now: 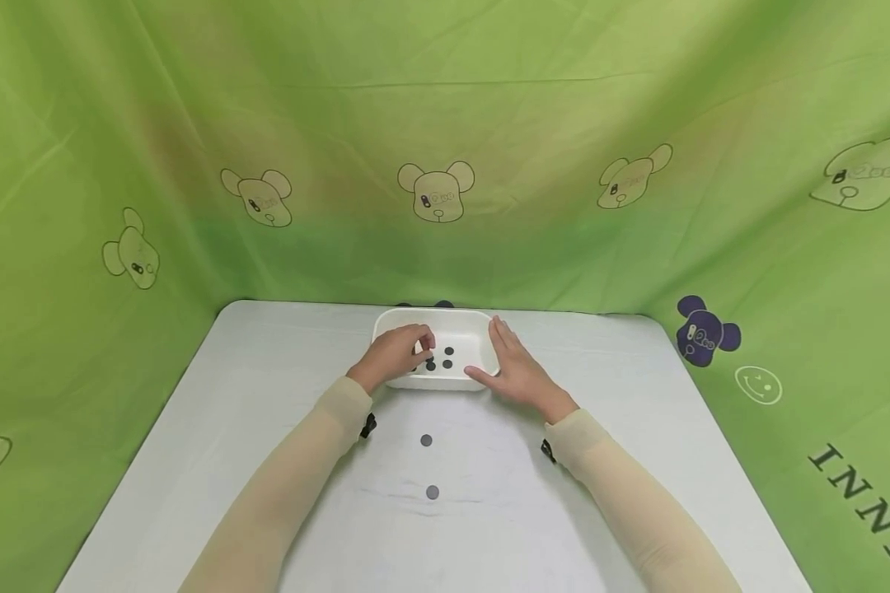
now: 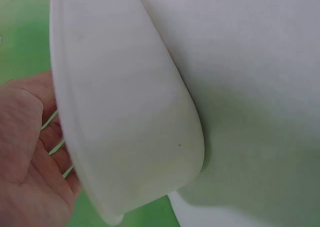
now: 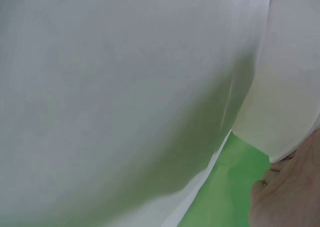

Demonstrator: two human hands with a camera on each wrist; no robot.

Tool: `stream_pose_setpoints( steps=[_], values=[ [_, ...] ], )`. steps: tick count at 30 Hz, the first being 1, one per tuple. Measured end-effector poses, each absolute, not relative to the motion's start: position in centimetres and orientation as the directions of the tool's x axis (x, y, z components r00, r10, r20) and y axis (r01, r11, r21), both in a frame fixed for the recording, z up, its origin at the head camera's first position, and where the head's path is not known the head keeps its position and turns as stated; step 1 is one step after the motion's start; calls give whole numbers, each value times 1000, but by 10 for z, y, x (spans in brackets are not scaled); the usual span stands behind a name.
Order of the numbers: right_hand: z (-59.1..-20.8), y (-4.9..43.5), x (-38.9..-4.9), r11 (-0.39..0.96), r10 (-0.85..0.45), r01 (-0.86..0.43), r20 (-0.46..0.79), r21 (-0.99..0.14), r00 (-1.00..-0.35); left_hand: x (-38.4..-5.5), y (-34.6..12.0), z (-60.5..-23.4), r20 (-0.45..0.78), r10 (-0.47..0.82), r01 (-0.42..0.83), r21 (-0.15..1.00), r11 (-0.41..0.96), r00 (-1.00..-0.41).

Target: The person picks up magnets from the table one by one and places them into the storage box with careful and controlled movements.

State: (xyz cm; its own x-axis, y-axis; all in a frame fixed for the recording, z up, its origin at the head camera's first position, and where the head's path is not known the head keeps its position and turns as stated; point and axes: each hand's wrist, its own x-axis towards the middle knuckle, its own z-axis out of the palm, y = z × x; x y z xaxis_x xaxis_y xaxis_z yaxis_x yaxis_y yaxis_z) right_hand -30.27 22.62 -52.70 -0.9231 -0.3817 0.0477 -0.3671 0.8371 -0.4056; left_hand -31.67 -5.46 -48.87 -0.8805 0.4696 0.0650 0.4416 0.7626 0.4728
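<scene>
A white plastic tray [image 1: 452, 384] stands near the table's far edge, with several small black discs [image 1: 448, 351] on its floor. My left hand [image 1: 396, 352] reaches over the tray's left part, fingers bent down and thumb tip close to the index finger. One dark disc shows right at the thumb tip; I cannot tell whether it is pinched. My right hand [image 1: 519, 371] rests against the tray's right end, thumb at the front rim and straight fingers along the side. In the left wrist view, the tray wall [image 2: 125, 102] hides part of the left fingers.
Two dark grey discs lie on the white table in front of the tray, a nearer disc [image 1: 433, 492] and a farther disc [image 1: 426, 441]. A green patterned curtain [image 1: 437, 255] hangs behind and beside the table [image 1: 489, 511]. The cloth is slightly creased.
</scene>
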Motion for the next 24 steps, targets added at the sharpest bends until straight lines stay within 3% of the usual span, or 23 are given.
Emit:
stream_pose_setpoints(
  steps=[24],
  values=[
    [-524,225,-303,839,-382,-365,40,-403,-923,-263,-87,-489,200,474,507,476,718,-858]
  ],
)
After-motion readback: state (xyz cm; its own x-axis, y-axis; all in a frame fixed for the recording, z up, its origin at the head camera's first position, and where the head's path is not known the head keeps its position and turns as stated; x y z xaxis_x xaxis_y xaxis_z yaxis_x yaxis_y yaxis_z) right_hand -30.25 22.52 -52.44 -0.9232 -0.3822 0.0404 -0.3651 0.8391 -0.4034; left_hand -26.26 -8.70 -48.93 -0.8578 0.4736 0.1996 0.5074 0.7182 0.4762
